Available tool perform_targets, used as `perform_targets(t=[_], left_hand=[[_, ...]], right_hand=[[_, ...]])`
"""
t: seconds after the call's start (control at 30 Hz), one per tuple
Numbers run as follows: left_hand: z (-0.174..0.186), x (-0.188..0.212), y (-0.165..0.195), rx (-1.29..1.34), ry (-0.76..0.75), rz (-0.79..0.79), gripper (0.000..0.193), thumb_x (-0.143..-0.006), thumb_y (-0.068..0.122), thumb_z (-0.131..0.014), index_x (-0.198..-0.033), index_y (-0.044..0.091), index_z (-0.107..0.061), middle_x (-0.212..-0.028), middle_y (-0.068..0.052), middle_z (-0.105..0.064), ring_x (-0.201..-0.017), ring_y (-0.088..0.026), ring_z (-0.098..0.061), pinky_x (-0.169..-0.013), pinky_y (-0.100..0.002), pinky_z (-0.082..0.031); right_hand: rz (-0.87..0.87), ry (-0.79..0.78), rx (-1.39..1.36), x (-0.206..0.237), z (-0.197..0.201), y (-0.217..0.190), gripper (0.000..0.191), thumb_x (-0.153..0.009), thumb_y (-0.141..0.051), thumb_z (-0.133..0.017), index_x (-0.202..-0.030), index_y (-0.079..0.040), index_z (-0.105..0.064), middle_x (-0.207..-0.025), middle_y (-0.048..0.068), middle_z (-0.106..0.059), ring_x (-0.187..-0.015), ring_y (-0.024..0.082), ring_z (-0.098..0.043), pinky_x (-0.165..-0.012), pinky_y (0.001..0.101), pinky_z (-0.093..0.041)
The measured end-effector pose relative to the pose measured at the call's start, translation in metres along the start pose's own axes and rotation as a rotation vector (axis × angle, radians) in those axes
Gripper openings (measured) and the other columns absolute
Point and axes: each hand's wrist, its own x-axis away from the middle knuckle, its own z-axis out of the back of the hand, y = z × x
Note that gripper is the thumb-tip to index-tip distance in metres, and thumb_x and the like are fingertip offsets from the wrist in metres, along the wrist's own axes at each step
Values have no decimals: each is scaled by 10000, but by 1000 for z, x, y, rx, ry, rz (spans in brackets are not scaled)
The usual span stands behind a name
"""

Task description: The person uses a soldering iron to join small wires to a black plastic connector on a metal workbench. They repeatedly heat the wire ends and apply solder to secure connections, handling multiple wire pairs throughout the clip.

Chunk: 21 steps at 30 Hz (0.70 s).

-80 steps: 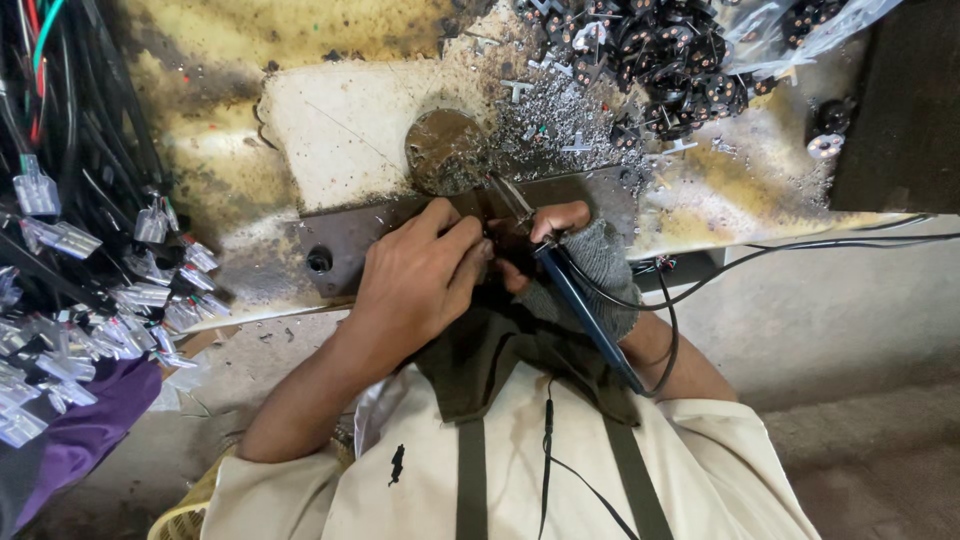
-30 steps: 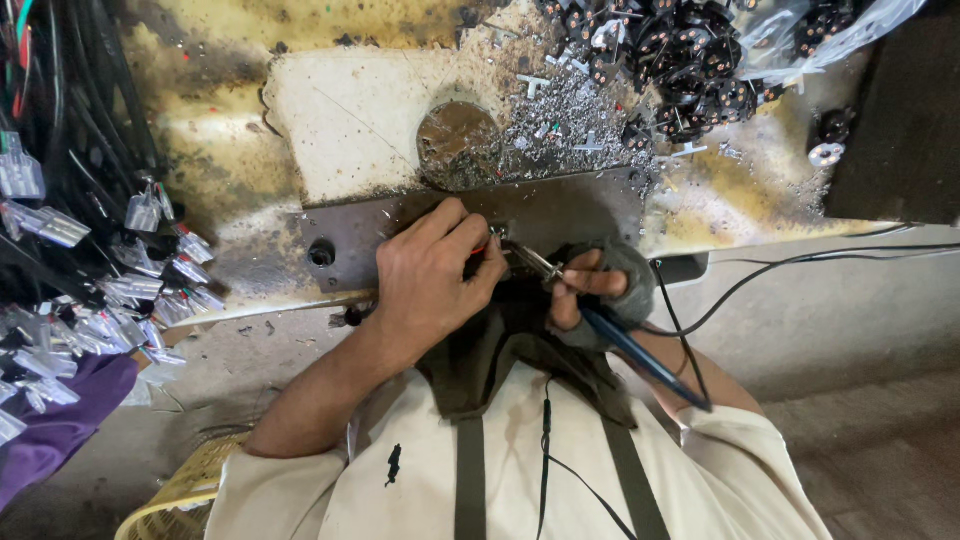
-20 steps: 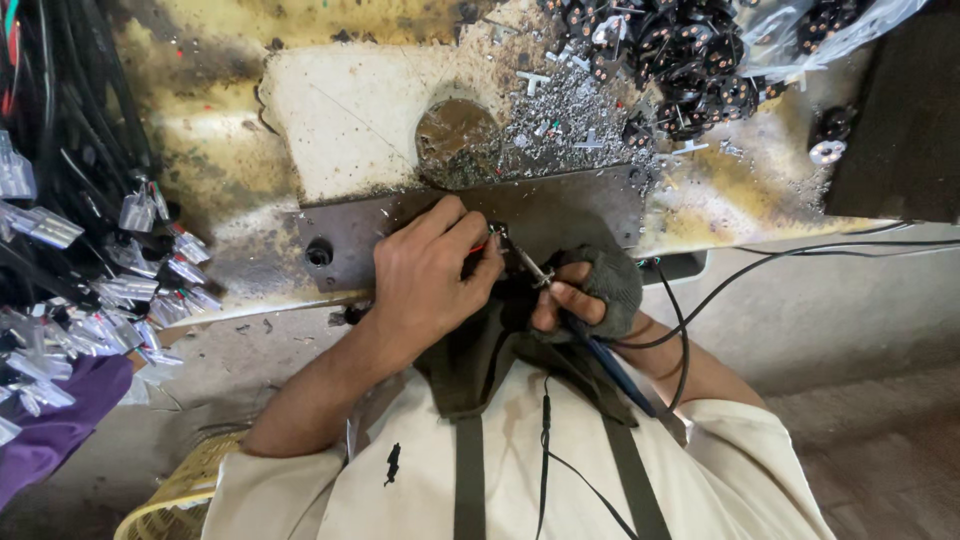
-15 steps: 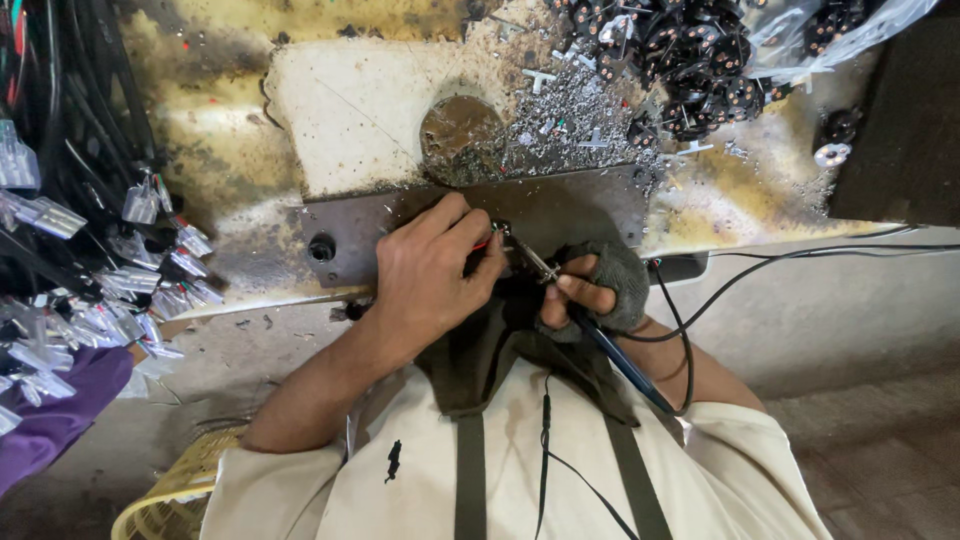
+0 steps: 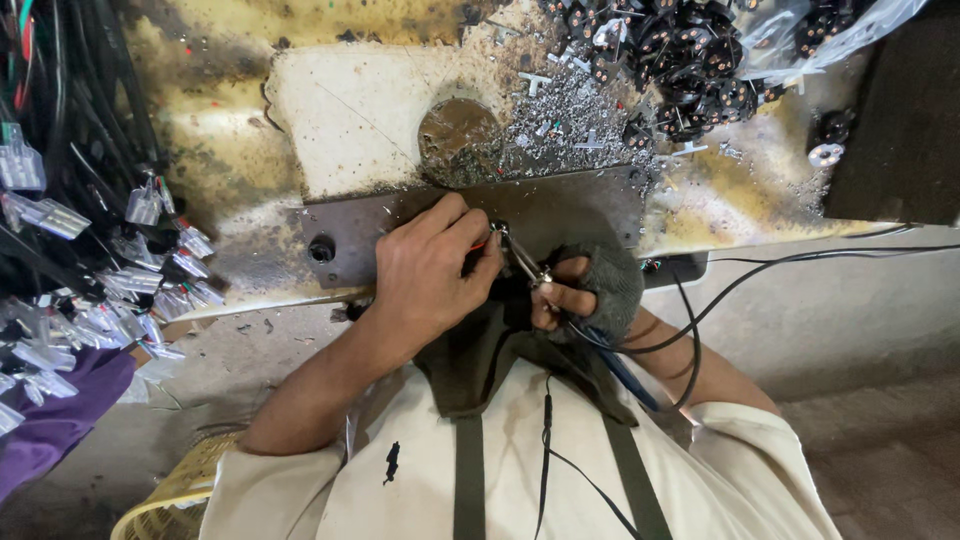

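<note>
The plate [image 5: 560, 212] is dull, dark metal, scuffed and matt. The surface [image 5: 350, 110] under it looks rough, stained yellow and pale, gritty with bright metal shavings [image 5: 560, 125]. The iron [image 5: 520, 255] has a shiny metal tip and a smooth blue plastic handle. A coarse grey knit glove [image 5: 612, 288] covers the right hand [image 5: 585, 295]. The connectors [image 5: 150, 205] are clear glossy plastic. The shirt [image 5: 520, 470] is soft cream cloth.

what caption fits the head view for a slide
Left hand pinches a small part while the gloved right hand touches a soldering iron to it.
</note>
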Motion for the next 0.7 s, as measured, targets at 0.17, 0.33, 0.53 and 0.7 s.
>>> perform_targets(t=[0.17,0.33,0.53,0.7], left_hand=[[1,-1,1,9,3,3,193,-910,160,-748,-820,75,-599,-828,-91,-550,-705,-313,-636,-598,-442,-496],[2,-1,1,30,33,-19,160,-898,146,-738,-847,68,-608,-845,-95,-554,-713,-315,-633,-602,-439,-497],[1,-2,2,23,12,6,188,-886,145,-746,-800,75,-594,-818,-89,-552,-699,-316,-630,-589,-446,-492],[2,-3,2,15,15,3,181,-881,150,-743,-805,74,-597,-815,-90,-551,-692,-318,-628,-586,-447,-493]], right_hand=[[479,336,420,-2,-13,4,248,-951,-15,-739,-1139,-77,-589,-900,75,-657,-710,185,-674,-604,320,-543],[555,124,1161,-6,1,-23,301,-865,-171,-791,-1135,-143,-661,-850,110,-672,-666,258,-633,-539,357,-471],[45,287,635,-37,34,-56,195,-1103,-309,-710,-1101,-137,-618,-878,39,-646,-747,172,-645,-674,314,-516],[140,460,1274,-100,65,-49,358,-1091,-336,-783,-1177,-82,-546,-960,12,-615,-673,175,-614,-594,296,-492]])
